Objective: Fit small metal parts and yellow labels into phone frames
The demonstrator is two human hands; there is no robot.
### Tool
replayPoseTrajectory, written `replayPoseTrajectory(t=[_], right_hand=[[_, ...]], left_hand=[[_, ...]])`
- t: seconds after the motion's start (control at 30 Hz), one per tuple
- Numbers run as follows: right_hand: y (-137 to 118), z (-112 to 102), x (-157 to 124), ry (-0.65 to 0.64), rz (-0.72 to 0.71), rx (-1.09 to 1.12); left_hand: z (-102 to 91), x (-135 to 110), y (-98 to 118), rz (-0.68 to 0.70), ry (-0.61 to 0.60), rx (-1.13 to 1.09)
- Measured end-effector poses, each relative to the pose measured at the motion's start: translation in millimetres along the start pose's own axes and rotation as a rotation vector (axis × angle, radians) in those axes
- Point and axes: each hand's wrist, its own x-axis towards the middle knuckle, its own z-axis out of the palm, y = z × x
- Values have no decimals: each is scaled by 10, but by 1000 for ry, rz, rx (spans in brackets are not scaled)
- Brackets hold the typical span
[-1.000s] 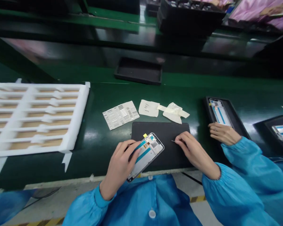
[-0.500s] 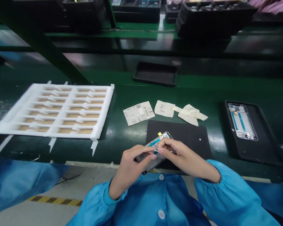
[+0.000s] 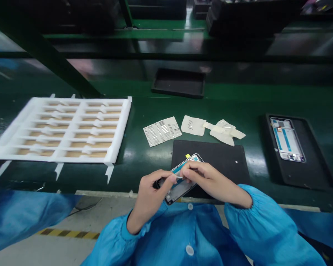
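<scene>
The left hand [image 3: 151, 201] has the phone frame [image 3: 183, 188] clamped between fingers and thumb, right over the near left corner of the black mat [image 3: 224, 159]. Its long axis runs diagonally, top end with the yellow tab [image 3: 187, 156] pointing up and away to the right. The right hand [image 3: 211, 181] is in close, fingertips [image 3: 188, 171] pinched together on a tiny metal sliver [image 3: 179, 177] at the frame's face.
</scene>
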Motion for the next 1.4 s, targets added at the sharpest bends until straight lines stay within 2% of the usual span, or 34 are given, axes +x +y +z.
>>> replayPoseTrajectory(t=[0.13, 0.3, 0.5, 0.83, 1.07, 1.4], right_hand=[[56, -6, -3, 36, 11, 37], [68, 55, 3, 3, 33, 162], [103, 136, 52, 37, 53, 249], [96, 238, 81, 120, 98, 251], [105, 246, 90, 82, 129, 325], [147, 251, 90, 122, 134, 301]], left_hand=[[-5, -16, -33, -22, 53, -4], [-4, -28, -53, -37, 46, -21], [-11, -49, -60, -30, 57, -13], [-25, -78, -57, -7, 96, 3], [-33, -66, -83, -59, 93, -31], [3, -59, -68, -60, 107, -32]])
